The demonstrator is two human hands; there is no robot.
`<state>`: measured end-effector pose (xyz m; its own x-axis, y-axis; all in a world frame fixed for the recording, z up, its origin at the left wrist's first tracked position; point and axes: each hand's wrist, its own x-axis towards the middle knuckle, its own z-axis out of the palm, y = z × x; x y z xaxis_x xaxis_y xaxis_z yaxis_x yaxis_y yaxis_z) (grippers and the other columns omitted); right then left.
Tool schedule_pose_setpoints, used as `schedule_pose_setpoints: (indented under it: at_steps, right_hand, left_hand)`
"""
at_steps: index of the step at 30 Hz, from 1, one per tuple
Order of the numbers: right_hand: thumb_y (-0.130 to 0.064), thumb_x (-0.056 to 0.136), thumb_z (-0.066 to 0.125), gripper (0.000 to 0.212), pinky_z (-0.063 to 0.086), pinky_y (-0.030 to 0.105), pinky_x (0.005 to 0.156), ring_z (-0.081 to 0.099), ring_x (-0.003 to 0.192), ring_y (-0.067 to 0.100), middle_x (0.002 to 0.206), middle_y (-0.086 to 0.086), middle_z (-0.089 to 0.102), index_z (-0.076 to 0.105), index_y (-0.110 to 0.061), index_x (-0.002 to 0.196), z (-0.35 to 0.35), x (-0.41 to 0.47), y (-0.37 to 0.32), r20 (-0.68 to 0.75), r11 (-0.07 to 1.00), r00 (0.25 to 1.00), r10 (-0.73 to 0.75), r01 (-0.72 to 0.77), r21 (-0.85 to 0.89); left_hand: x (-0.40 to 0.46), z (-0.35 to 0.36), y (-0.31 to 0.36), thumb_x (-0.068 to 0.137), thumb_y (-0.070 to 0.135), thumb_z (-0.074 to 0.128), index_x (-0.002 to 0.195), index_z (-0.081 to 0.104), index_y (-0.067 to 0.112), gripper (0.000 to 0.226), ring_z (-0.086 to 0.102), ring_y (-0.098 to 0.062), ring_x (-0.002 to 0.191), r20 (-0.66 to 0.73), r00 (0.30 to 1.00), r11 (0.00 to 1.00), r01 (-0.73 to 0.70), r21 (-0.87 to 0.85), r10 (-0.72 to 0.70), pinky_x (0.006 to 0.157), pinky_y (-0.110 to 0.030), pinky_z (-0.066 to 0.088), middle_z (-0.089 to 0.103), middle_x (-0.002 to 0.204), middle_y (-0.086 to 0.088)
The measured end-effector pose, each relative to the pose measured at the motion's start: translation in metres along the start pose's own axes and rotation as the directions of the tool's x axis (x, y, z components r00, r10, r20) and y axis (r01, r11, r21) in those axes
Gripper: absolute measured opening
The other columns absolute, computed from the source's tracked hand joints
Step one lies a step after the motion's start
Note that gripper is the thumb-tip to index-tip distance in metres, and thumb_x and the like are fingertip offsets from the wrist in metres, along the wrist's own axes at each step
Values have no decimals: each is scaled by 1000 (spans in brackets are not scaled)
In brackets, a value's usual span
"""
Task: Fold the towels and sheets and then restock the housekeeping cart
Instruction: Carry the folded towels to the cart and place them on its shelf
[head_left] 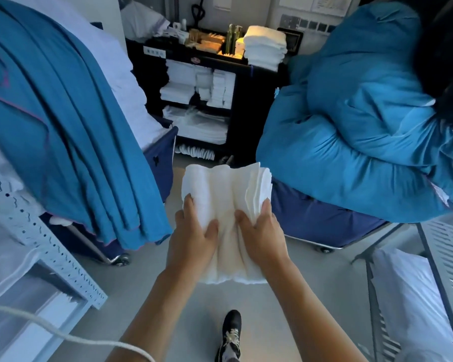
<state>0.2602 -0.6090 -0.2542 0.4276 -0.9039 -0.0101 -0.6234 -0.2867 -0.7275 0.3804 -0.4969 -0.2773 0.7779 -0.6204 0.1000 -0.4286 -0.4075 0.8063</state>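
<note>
Two hands (228,231), one towel stack (228,194)

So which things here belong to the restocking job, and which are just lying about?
Job: stack of white towels gripped by left hand and right hand; housekeeping cart; folded towels on its top.
Lying about: blue duvet; blue sheets; white cord.

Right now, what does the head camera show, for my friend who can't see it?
Two hands, left hand and right hand, grip a stack of folded white towels. Ahead stands a black housekeeping cart stocked with white linens, between heaps of blue bedding.
</note>
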Motion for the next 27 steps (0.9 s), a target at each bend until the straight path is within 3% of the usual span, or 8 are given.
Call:
schedule_pose_setpoints:
  at_steps: [3,7,13,23,27]
  right_hand:
    - [-62,93,51,72,50,44,87,61,108,35,123,7,57,25,-25,150,11,49,0,23,1000,1000,-15,15,3]
    - [-63,95,50,75,44,40,82,60,109,35,124,7,57,19,-26,152,19,130,2,45,999,998,-43,43,-10]
    - [-64,94,49,77,50,49,96,59,114,32,129,5,55,21,-25,154,-1,245,5,47,999,998,-38,37,40]
    - [-62,93,48,63,52,50,89,60,98,29,115,2,57,30,-29,144,-26,376,13,31,994,999,-20,17,111]
    - [-63,93,48,67,53,50,86,60,96,28,113,1,56,29,-27,145,-17,415,4,24,995,1000,-14,12,102]
  left_hand:
    - [41,15,1,97,46,60,157,13,32,77,59,-28,112,-25,999,1000,21,11,-21,81,-34,43,45,141,-6]
    - [106,43,15,97,45,59,158,12,30,79,58,-31,115,-43,998,998,53,28,-51,88,-43,50,45,142,-7]
    - [202,93,57,97,46,60,158,14,32,78,59,-28,113,-38,998,998,49,36,-47,83,-36,46,43,146,-6]
    - [321,157,101,99,47,58,159,12,35,76,55,-29,125,-3,1000,999,-12,32,12,89,-35,44,40,150,-3]
    - [362,167,98,98,47,59,157,13,40,75,57,-22,104,-9,1000,1000,-11,-2,11,81,-32,41,42,146,-1]
